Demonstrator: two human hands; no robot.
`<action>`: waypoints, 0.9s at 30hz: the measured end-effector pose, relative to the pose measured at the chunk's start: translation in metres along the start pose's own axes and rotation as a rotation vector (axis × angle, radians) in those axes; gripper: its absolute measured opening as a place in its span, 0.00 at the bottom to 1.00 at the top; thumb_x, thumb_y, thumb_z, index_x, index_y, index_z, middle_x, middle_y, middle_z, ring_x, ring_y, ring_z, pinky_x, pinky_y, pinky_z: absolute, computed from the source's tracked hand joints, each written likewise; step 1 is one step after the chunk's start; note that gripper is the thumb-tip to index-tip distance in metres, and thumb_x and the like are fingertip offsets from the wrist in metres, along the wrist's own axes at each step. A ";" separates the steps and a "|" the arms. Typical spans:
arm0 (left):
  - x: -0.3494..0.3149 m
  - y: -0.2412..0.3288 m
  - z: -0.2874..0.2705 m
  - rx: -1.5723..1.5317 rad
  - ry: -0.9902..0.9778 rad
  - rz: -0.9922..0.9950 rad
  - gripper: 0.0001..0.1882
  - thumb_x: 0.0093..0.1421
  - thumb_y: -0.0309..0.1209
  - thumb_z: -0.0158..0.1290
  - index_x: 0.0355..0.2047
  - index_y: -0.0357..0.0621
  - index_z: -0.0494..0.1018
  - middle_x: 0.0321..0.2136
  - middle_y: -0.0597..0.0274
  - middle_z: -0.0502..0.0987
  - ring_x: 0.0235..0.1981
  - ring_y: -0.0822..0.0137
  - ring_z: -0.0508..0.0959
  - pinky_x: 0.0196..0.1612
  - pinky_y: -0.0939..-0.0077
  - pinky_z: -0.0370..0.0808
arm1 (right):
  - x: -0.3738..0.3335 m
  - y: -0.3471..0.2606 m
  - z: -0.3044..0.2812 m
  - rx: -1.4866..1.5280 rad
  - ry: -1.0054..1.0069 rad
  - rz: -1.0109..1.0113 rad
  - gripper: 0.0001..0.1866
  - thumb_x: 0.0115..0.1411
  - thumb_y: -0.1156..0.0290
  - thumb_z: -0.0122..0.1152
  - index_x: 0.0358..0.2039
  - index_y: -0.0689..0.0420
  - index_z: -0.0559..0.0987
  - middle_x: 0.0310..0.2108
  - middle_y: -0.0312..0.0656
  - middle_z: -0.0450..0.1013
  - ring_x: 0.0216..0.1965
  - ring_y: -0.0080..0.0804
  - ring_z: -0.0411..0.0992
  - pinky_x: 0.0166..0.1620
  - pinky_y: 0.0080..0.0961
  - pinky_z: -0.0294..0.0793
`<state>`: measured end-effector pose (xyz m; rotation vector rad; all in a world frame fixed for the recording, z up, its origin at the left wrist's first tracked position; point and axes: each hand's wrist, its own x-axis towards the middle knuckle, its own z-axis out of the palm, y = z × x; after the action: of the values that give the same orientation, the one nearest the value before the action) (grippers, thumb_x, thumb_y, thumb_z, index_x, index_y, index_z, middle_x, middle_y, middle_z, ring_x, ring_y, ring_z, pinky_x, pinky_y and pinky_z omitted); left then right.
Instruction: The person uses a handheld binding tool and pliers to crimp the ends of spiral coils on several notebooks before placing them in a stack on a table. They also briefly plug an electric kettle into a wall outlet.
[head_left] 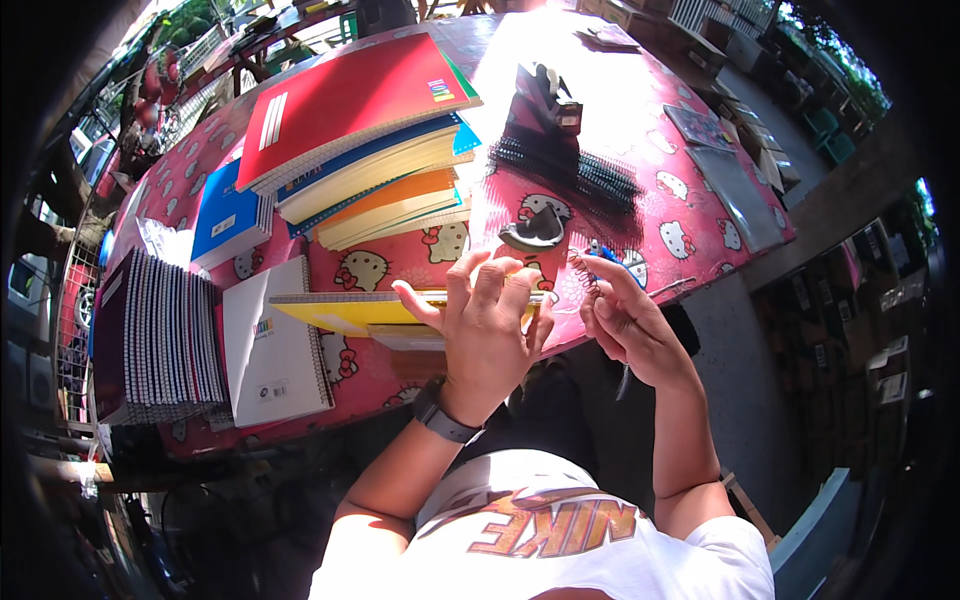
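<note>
L hand [490,325] lies over the yellow notebook [345,315] — cannot tell if it grips. R hand [640,330], apart at 3 o'clock, pinches a wire coil [588,273]. Prob. best: keep notebook steady, turn coil gently w/o bending. Red notebook [350,100], 11 o'clock: multicolour label [441,90] — print too small.

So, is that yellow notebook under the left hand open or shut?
The yellow notebook looks shut: its page edges show as one thin strip under the left hand.
</note>
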<state>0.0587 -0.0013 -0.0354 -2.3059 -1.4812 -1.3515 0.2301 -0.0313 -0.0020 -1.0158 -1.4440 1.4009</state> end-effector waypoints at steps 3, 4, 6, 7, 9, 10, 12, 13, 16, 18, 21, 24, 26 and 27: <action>-0.009 -0.001 0.000 0.005 0.018 0.043 0.10 0.46 0.38 0.55 0.30 0.55 0.73 0.34 0.73 0.70 0.45 0.67 0.67 0.54 0.35 0.29 | -0.002 -0.003 -0.001 -0.237 -0.105 0.012 0.18 0.62 0.76 0.41 0.53 0.56 0.64 0.25 0.34 0.63 0.24 0.16 0.60 0.27 0.11 0.62; -0.009 0.000 -0.002 0.005 0.017 0.046 0.10 0.46 0.38 0.55 0.30 0.55 0.73 0.34 0.73 0.70 0.45 0.67 0.67 0.54 0.35 0.29 | -0.002 -0.005 0.000 -0.235 -0.103 0.011 0.18 0.62 0.76 0.41 0.53 0.56 0.64 0.25 0.34 0.63 0.24 0.16 0.60 0.27 0.11 0.62; -0.010 0.000 -0.009 0.039 -0.045 0.041 0.12 0.46 0.39 0.55 0.33 0.55 0.73 0.32 0.72 0.70 0.42 0.68 0.68 0.55 0.41 0.38 | 0.001 -0.006 0.002 -0.368 -0.093 -0.075 0.20 0.58 0.80 0.43 0.52 0.58 0.65 0.27 0.36 0.64 0.27 0.21 0.62 0.32 0.15 0.64; -0.010 0.000 -0.013 0.039 -0.050 0.042 0.12 0.46 0.39 0.55 0.33 0.55 0.73 0.32 0.72 0.70 0.42 0.68 0.68 0.55 0.41 0.38 | 0.002 -0.005 0.003 -0.433 -0.089 -0.115 0.21 0.56 0.83 0.44 0.52 0.59 0.65 0.27 0.38 0.64 0.29 0.23 0.63 0.34 0.17 0.65; -0.007 0.001 -0.025 -0.086 -0.147 0.007 0.17 0.47 0.40 0.55 0.38 0.55 0.73 0.33 0.71 0.70 0.41 0.70 0.68 0.54 0.49 0.45 | 0.003 0.000 0.003 -0.466 -0.043 -0.136 0.18 0.56 0.81 0.47 0.49 0.58 0.68 0.29 0.39 0.67 0.29 0.24 0.66 0.33 0.18 0.66; -0.005 0.002 -0.029 -0.136 -0.098 0.001 0.17 0.45 0.35 0.57 0.38 0.52 0.74 0.32 0.67 0.73 0.37 0.68 0.71 0.53 0.60 0.51 | 0.005 0.005 0.001 -0.540 0.002 -0.237 0.16 0.56 0.80 0.49 0.46 0.58 0.70 0.30 0.39 0.68 0.29 0.26 0.66 0.33 0.19 0.67; -0.009 -0.008 -0.027 -0.170 -0.060 0.060 0.15 0.46 0.33 0.57 0.36 0.51 0.75 0.32 0.67 0.73 0.36 0.68 0.72 0.52 0.63 0.53 | 0.006 0.004 0.002 -0.623 0.091 -0.325 0.11 0.55 0.78 0.53 0.40 0.58 0.74 0.31 0.41 0.70 0.28 0.30 0.69 0.32 0.23 0.68; -0.010 -0.012 -0.028 -0.198 -0.017 0.114 0.13 0.46 0.30 0.58 0.35 0.50 0.76 0.31 0.67 0.74 0.35 0.68 0.72 0.51 0.66 0.55 | 0.007 0.003 0.005 -0.619 0.091 -0.326 0.11 0.55 0.78 0.53 0.40 0.58 0.74 0.31 0.41 0.70 0.28 0.30 0.69 0.32 0.23 0.68; -0.015 -0.025 -0.028 -0.228 0.005 0.158 0.12 0.46 0.26 0.58 0.34 0.51 0.77 0.33 0.67 0.76 0.36 0.69 0.74 0.48 0.70 0.59 | 0.010 0.002 0.009 -0.580 0.092 -0.341 0.09 0.55 0.77 0.53 0.38 0.59 0.74 0.30 0.41 0.70 0.29 0.32 0.69 0.33 0.24 0.69; -0.017 -0.029 -0.027 -0.254 0.013 0.186 0.13 0.46 0.26 0.57 0.34 0.51 0.76 0.34 0.68 0.76 0.38 0.69 0.75 0.48 0.69 0.60 | 0.012 0.003 0.010 -0.607 0.052 -0.421 0.09 0.55 0.77 0.53 0.37 0.59 0.75 0.30 0.41 0.70 0.30 0.32 0.70 0.34 0.24 0.69; -0.016 -0.031 -0.027 -0.314 0.039 0.207 0.12 0.45 0.25 0.58 0.33 0.51 0.76 0.35 0.66 0.77 0.38 0.69 0.75 0.46 0.71 0.62 | 0.014 0.000 0.007 -0.621 0.028 -0.404 0.08 0.55 0.77 0.53 0.37 0.58 0.75 0.29 0.41 0.70 0.30 0.33 0.70 0.34 0.25 0.69; -0.022 -0.033 -0.031 -0.349 0.017 0.238 0.11 0.43 0.24 0.58 0.30 0.52 0.77 0.33 0.68 0.77 0.37 0.69 0.76 0.47 0.72 0.61 | 0.015 -0.002 0.001 -0.583 -0.118 -0.331 0.08 0.53 0.77 0.56 0.36 0.60 0.76 0.30 0.40 0.71 0.33 0.32 0.70 0.37 0.24 0.68; -0.025 -0.033 -0.037 -0.332 0.001 0.254 0.10 0.44 0.24 0.59 0.28 0.53 0.76 0.32 0.69 0.78 0.36 0.69 0.76 0.48 0.71 0.61 | 0.016 -0.008 -0.001 -0.596 -0.167 -0.322 0.08 0.53 0.77 0.56 0.36 0.60 0.76 0.30 0.41 0.71 0.33 0.33 0.70 0.37 0.25 0.68; -0.028 -0.033 -0.038 -0.322 -0.012 0.254 0.09 0.45 0.24 0.59 0.27 0.54 0.76 0.30 0.69 0.78 0.35 0.69 0.77 0.48 0.71 0.60 | 0.015 -0.010 -0.001 -0.614 -0.227 -0.300 0.09 0.53 0.77 0.56 0.36 0.60 0.76 0.30 0.41 0.71 0.33 0.33 0.70 0.37 0.25 0.68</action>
<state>0.0059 -0.0222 -0.0443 -2.5827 -0.9855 -1.5973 0.2266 -0.0170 0.0088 -0.9647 -2.1724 0.8866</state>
